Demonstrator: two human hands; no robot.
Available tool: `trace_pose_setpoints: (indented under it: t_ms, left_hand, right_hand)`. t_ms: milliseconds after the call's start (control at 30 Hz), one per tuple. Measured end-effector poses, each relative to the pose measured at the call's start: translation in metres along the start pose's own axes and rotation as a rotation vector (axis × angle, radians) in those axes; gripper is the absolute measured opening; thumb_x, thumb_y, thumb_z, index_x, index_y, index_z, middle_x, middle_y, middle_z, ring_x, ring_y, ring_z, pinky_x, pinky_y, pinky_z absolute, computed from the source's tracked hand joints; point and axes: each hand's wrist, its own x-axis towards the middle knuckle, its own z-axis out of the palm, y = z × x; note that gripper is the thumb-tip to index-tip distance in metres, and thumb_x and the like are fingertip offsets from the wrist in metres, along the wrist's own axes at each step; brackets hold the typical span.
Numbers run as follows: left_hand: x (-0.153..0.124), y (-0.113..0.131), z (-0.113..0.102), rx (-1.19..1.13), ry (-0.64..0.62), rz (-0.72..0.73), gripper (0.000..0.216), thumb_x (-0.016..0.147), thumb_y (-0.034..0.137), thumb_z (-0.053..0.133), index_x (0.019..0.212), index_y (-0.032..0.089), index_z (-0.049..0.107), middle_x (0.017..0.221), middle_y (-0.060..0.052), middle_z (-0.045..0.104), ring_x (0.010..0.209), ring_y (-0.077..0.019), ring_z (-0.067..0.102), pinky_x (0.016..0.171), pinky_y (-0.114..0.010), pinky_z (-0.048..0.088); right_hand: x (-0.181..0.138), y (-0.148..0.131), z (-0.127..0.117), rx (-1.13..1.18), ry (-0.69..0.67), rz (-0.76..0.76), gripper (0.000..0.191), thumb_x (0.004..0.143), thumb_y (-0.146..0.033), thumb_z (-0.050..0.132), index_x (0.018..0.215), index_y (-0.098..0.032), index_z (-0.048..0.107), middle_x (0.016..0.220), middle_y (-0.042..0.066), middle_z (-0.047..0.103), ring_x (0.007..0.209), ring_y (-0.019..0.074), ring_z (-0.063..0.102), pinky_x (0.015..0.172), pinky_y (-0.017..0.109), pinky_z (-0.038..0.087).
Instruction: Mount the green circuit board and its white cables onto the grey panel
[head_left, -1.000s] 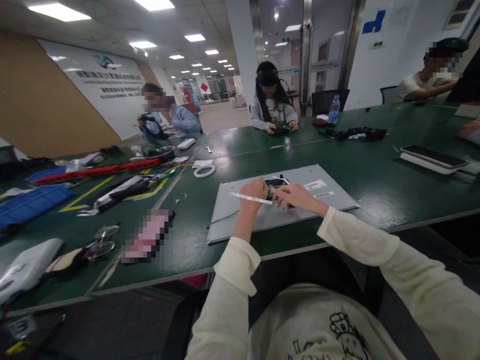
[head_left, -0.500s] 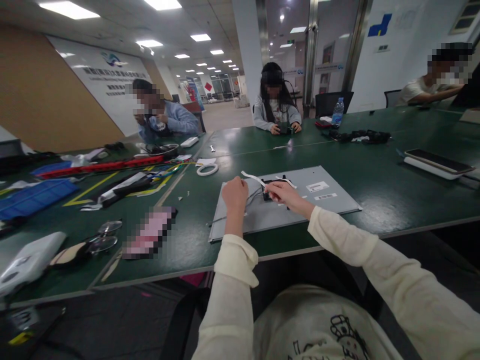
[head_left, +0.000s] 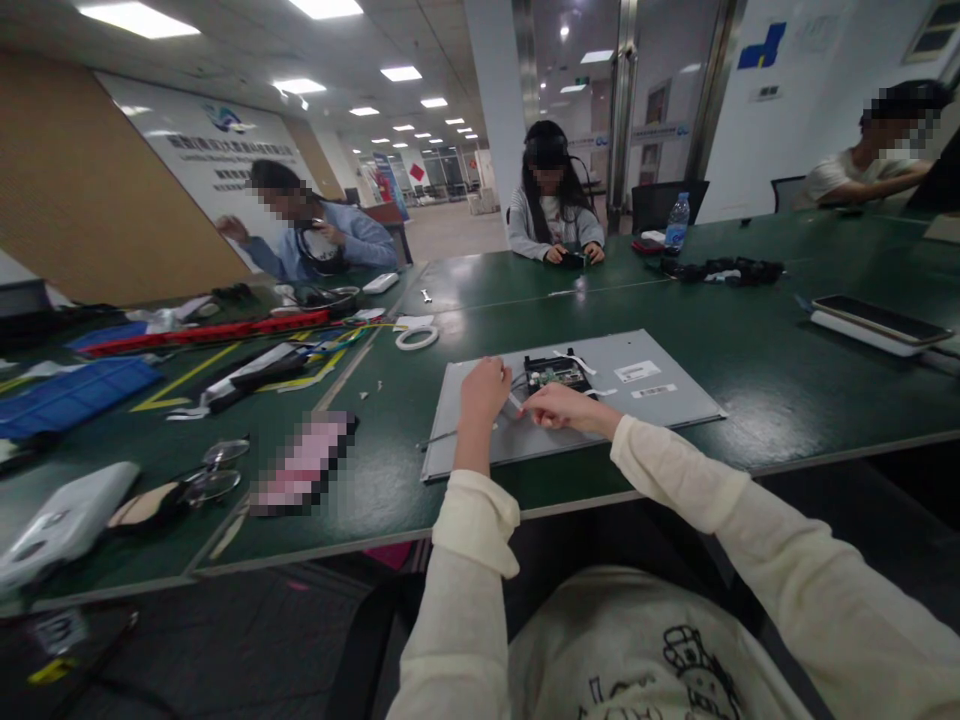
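Both hands are held over a grey metal panel (head_left: 660, 395) on the green table (head_left: 787, 370), a thin white strip (head_left: 515, 402) between them.

The left hand (head_left: 484, 388) is curled into a loose fist above the panel's left part, fingers pressed together; whether the strip's end is gripped inside cannot be told; the right hand (head_left: 556, 405) is laid just beside it, thumb and forefinger pinched on the white strip, the other fingers folded under; a small dark circuit board (head_left: 556, 372) is seen on the panel just beyond the hands, with white labels (head_left: 641, 379) to its right; a white tape ring (head_left: 417, 338) is lying on the table, well apart to the left; a water bottle (head_left: 676, 222) is standing at the far edge, near a seated person.
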Motion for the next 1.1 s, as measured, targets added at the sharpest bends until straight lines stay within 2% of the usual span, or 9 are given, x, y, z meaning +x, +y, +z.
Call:
trace_pose_setpoints:
  t_ms: [100,233,433,567,733,900,1100]
  left_hand:
    - [0.001,-0.003,0.005,0.014,-0.039,-0.015,0.029,0.097,0.03,0.036,0.096,0.019,0.063,0.102,-0.01,0.066,0.099,-0.0214,0.062,0.08,-0.028,0.045]
    - [0.003,-0.008,0.005,0.003,0.077,-0.111,0.028,0.096,0.024,0.034,0.097,0.02,0.062,0.103,-0.009,0.064,0.097,-0.0208,0.062,0.078,-0.028,0.044]
    - [0.002,-0.01,0.001,-0.048,0.178,-0.215,0.025,0.095,0.022,0.035,0.101,0.02,0.06,0.104,-0.009,0.061,0.091,-0.0198,0.061,0.074,-0.028,0.044]
    - [0.004,-0.011,0.005,-0.095,0.18,-0.112,0.022,0.093,0.019,0.039,0.099,0.02,0.06,0.102,-0.008,0.061,0.091,-0.0195,0.061,0.077,-0.028,0.044]
    - [0.01,-0.015,0.019,-0.184,0.049,0.116,0.018,0.092,0.021,0.045,0.095,0.017,0.062,0.1,-0.009,0.064,0.096,-0.0204,0.06,0.084,-0.029,0.044]
    - [0.011,-0.02,0.025,-0.183,-0.053,0.17,0.013,0.087,0.016,0.05,0.091,0.016,0.062,0.098,-0.011,0.065,0.094,-0.0224,0.059,0.083,-0.031,0.044]
    - [0.01,-0.025,0.028,-0.203,-0.052,0.199,0.008,0.083,0.016,0.054,0.086,0.016,0.061,0.096,-0.01,0.063,0.091,-0.0221,0.059,0.082,-0.032,0.044]
  right_hand:
    - [-0.001,-0.001,0.0,0.043,-0.021,0.038,0.015,0.084,-0.021,0.058,0.075,-0.011,0.066,0.05,-0.001,0.051,0.035,0.0029,0.032,0.032,0.014,0.014]
    - [-0.001,-0.002,-0.002,0.117,-0.035,0.078,0.017,0.087,-0.022,0.054,0.079,-0.012,0.064,0.051,-0.002,0.052,0.035,0.0024,0.031,0.032,0.013,0.013]
    - [-0.005,-0.002,0.0,0.071,-0.011,0.019,0.014,0.085,-0.02,0.056,0.075,-0.012,0.063,0.048,-0.002,0.05,0.035,0.0033,0.032,0.032,0.014,0.016]
    - [-0.003,0.0,0.0,0.081,-0.009,0.048,0.014,0.087,-0.021,0.057,0.078,-0.012,0.062,0.051,-0.001,0.053,0.036,0.0033,0.035,0.031,0.013,0.017]
    - [-0.002,-0.002,-0.008,0.119,-0.095,0.124,0.02,0.093,-0.028,0.054,0.084,-0.011,0.061,0.055,0.0,0.055,0.038,0.0027,0.036,0.032,0.01,0.022]
    - [-0.007,-0.006,-0.009,0.093,-0.137,0.138,0.025,0.097,-0.03,0.047,0.09,-0.011,0.062,0.055,-0.001,0.054,0.037,0.003,0.034,0.033,0.01,0.023]
    - [-0.009,-0.005,-0.004,-0.03,-0.1,0.122,0.024,0.096,-0.034,0.048,0.091,-0.013,0.06,0.054,-0.001,0.053,0.039,0.0049,0.041,0.035,0.012,0.025]
